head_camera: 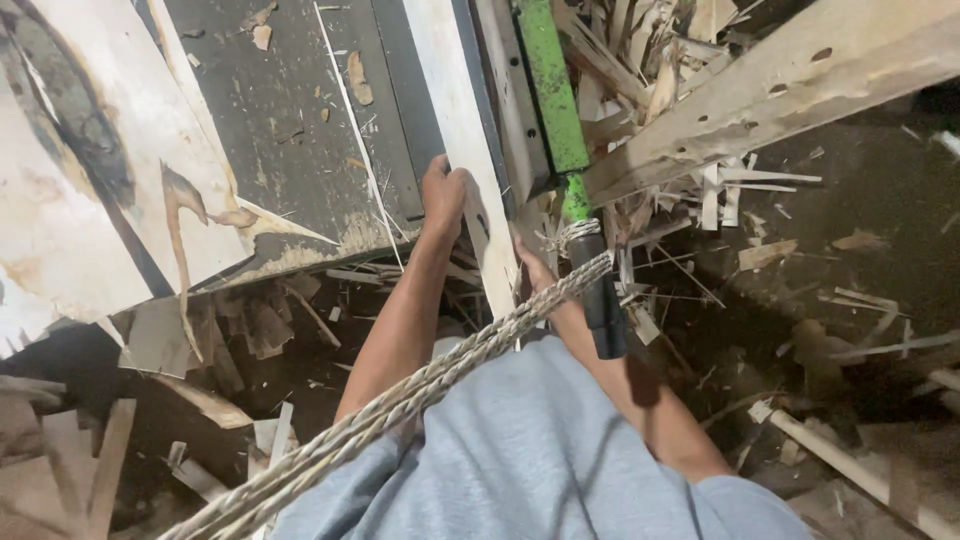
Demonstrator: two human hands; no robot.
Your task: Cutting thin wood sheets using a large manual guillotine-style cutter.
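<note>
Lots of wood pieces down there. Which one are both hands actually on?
The long pale strip running up the middle, beside the green lever. The left hand grips its left edge, the right hand its lower end; other pieces lie loose.

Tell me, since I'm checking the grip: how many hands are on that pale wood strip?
2. The left hand grips the pale wood strip on its left edge; the right hand holds its lower end, partly hidden behind the rope.

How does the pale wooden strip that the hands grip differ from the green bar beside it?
The wooden strip is pale, bare and flat; the green bar is painted bright green and ends in a black grip. The left hand and right hand hold the strip, while only a twisted rope is tied to the bar. Both are long and run side by side.
</note>
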